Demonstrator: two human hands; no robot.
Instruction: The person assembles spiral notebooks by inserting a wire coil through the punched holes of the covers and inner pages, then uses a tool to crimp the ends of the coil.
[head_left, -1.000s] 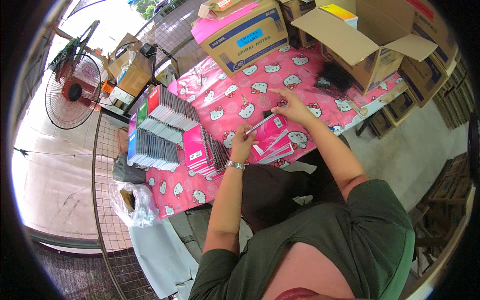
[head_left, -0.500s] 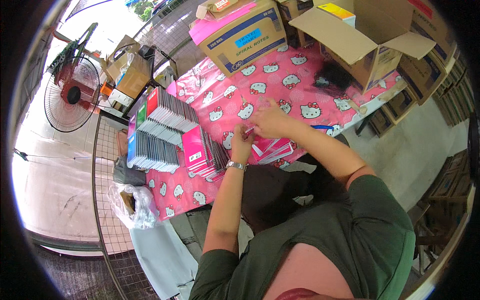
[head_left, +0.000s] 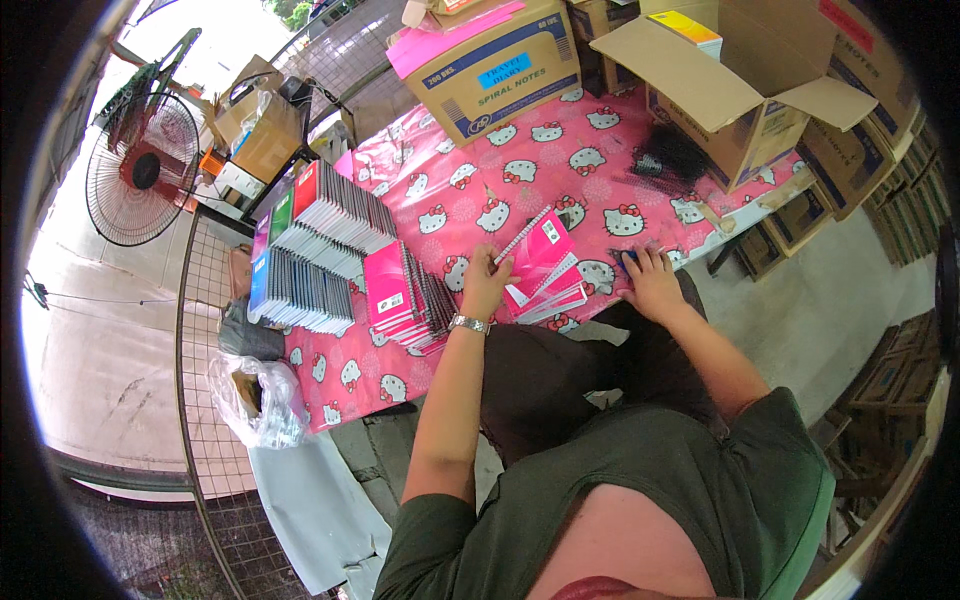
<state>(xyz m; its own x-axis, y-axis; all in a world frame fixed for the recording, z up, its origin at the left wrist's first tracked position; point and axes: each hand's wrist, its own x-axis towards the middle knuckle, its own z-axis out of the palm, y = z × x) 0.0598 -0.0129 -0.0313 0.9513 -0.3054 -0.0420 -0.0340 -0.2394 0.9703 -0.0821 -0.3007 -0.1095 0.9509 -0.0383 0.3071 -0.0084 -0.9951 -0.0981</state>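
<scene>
A pink spiral notebook point(head_left: 541, 250) lies at an angle on top of several other pink notebooks point(head_left: 562, 297) in front of me. My left hand point(head_left: 487, 278) pinches the lower end of its wire spiral. Farther right, by the table's front edge, my right hand point(head_left: 655, 288) curls over a blue-handled tool point(head_left: 628, 260), mostly hidden under the fingers. Left of my left hand stands a stack of pink spiral notebooks point(head_left: 388, 285), their spirals facing right.
Stacks of blue notebooks point(head_left: 295, 295) and red ones point(head_left: 335, 205) stand at the left of the pink patterned tablecloth point(head_left: 425, 190). Loose black spiral wires point(head_left: 665, 160) lie beside an open carton point(head_left: 725, 110). A closed carton point(head_left: 500, 85) sits at the back; a fan point(head_left: 145, 170) stands far left.
My right hand has left the notebook's spiral and moved right onto the blue-handled tool. The top pink notebook now shows uncovered, with my left hand still at its spiral.
</scene>
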